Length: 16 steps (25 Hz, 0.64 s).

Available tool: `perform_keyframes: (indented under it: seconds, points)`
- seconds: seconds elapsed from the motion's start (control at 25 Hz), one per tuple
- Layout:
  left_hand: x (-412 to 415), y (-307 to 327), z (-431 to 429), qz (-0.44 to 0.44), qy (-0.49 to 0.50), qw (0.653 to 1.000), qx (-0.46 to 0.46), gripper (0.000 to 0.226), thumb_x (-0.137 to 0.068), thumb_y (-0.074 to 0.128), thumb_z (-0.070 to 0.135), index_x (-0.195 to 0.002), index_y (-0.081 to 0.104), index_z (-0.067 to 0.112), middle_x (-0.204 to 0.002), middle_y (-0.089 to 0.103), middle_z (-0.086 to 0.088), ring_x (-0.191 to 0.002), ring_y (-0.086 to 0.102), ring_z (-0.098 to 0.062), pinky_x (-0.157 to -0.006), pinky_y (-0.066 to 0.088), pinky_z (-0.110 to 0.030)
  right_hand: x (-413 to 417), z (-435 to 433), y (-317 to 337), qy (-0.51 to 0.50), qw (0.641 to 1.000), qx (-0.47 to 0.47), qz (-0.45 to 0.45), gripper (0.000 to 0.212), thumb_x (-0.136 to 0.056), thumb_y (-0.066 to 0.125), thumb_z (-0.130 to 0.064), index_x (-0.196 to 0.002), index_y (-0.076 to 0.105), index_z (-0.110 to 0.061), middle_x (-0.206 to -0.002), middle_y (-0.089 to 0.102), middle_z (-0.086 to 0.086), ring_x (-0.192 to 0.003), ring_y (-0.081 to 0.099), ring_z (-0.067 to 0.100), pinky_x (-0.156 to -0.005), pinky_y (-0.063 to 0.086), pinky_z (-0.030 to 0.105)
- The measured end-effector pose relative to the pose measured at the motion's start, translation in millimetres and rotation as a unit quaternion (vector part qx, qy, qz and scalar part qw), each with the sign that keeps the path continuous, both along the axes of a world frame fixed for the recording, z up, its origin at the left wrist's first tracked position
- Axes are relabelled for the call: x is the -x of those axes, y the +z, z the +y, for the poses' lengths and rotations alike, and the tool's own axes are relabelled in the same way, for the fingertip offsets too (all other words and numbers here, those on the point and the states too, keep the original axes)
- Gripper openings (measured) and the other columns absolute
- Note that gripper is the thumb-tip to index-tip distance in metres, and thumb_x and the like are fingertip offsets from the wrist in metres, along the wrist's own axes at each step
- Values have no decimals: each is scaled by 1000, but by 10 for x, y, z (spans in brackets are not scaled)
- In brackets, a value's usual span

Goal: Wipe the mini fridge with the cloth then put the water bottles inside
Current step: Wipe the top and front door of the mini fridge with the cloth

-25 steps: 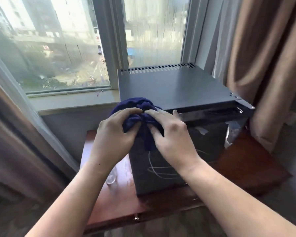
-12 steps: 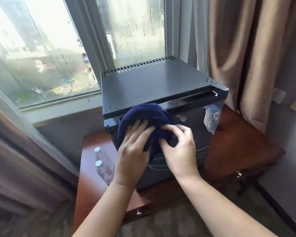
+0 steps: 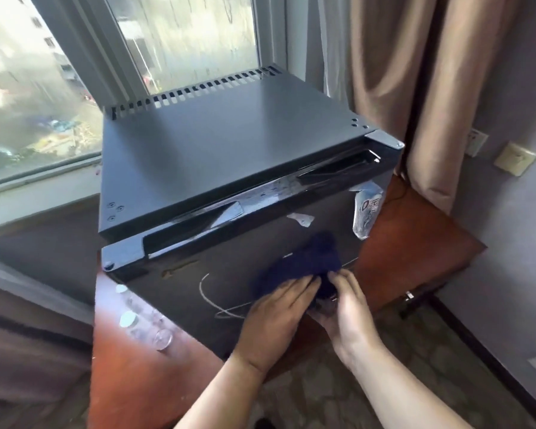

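A black mini fridge [image 3: 229, 150] stands on a reddish wooden table [image 3: 130, 382], its door shut. A dark blue cloth [image 3: 304, 264] is pressed against the lower right of the door front. My left hand [image 3: 276, 317] lies flat on the cloth's lower left part. My right hand [image 3: 347, 308] pinches the cloth's right lower edge. Clear water bottles [image 3: 143, 320] with white caps lie blurred on the table to the left of the fridge.
A window with a sill [image 3: 37, 187] is behind the fridge. Brown curtains [image 3: 415, 88] hang at the right, with wall sockets [image 3: 514, 159] beside them. A sticker [image 3: 366, 212] is on the door's upper right. Patterned carpet [image 3: 400, 335] lies below the table.
Both hands moved the cloth from the door's upper left edge down to its lower right. The camera shifted, so the fridge looks closer and the bottles show more.
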<state>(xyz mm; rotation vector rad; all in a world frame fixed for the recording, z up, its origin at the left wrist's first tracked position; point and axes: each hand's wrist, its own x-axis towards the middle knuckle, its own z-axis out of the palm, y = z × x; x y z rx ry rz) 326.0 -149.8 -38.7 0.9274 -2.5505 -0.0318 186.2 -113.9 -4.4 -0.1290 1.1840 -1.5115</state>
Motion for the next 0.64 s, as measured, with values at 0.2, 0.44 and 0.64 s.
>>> perform_keyframes:
  seconds: [0.2,0.44,0.64]
  points:
    - [417,-242,-108,-17,-34,998,-53,60,-85,45,21,-143,57,23,-143,62,7,-119,65,-12,-83,61,-25,490,-132,-347,-4,997,-72,-33,41,-96,62,-36,-129,62,-12,-125,72,15,-102,70,32,-85,58,44]
    - [597,-279,-46,46,-10,994,-98,54,-87,59,15,-140,58,23,-138,63,7,-122,59,-13,-94,56,-34,872,-199,-349,43,996,-78,-23,52,-86,78,-34,-127,61,-6,-110,77,13,-83,76,19,-64,61,34]
    - [616,-55,431,270,380,883,-60,52,-74,84,17,-120,63,29,-117,53,11,-114,53,-16,-103,39,-32,807,-247,-63,172,975,-72,-121,26,-89,74,-12,-114,70,-9,-97,79,9,-76,77,17,-60,64,33]
